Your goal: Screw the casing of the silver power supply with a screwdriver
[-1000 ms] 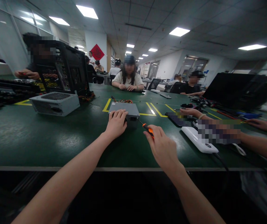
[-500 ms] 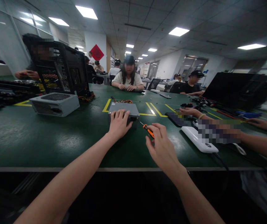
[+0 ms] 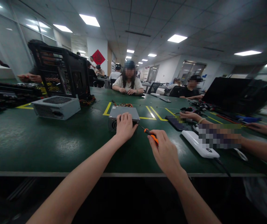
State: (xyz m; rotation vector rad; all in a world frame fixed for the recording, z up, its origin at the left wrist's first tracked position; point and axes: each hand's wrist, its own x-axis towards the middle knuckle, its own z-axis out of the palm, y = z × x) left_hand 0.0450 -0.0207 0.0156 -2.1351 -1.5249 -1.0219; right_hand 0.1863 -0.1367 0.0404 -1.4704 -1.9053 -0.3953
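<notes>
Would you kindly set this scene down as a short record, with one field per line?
Left hand: on the gray metal box, fingers over its upper front edge
Right hand: holding an orange-and-black screwdriver
Screwdriver tip: by the box's front right corner; contact cannot be told
Behind the box: colored cables
Far left: second gray unit, grille on top, near a black computer case
Right side: white device; co-worker's hand
Surface: green table with yellow lines
</notes>
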